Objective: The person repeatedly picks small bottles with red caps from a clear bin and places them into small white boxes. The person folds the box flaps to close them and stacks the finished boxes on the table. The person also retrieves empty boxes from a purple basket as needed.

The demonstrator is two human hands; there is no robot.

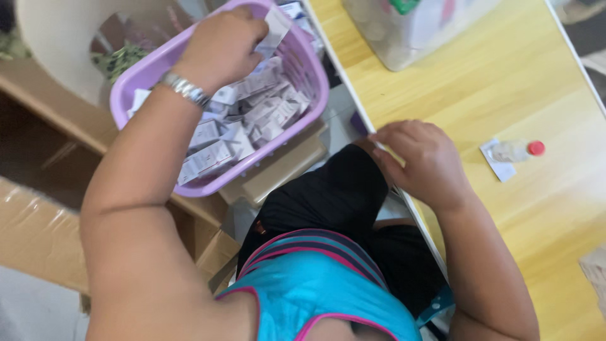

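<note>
**Head view: one leaflet out of the lilac basket**

Head camera looks down on my two arms, and I take the lilac plastic basket [309,76] as my landmark. My left hand [221,47] is over its far rim, fingers curled and pinching one folded white paper leaflet [273,31] at its edge. That leaflet is lifted just above the heap of folded white leaflets [243,123] that fills the basket. A metal watch [184,88] sits on that wrist.

To the right of the basket, across the gap over my lap, lies the pale yellow wooden table [505,82]. My right hand [420,161] rests on its near edge, fingers bent and close together, gripping the edge as far as I can tell; nothing else is in it. Farther right of the basket, well apart, a small clear plastic bottle with a red cap [517,150] lies on its side on a white slip of paper [497,161]. A clear plastic storage box [416,25] stands at the table's far end.

To do this pick well, I judge the pinch should close on a single leaflet only, lifted straight up so neighbours fall away rather than cling. The basket looks perched on cardboard boxes [38,233], so I would avoid pressing down on its rim.
</note>
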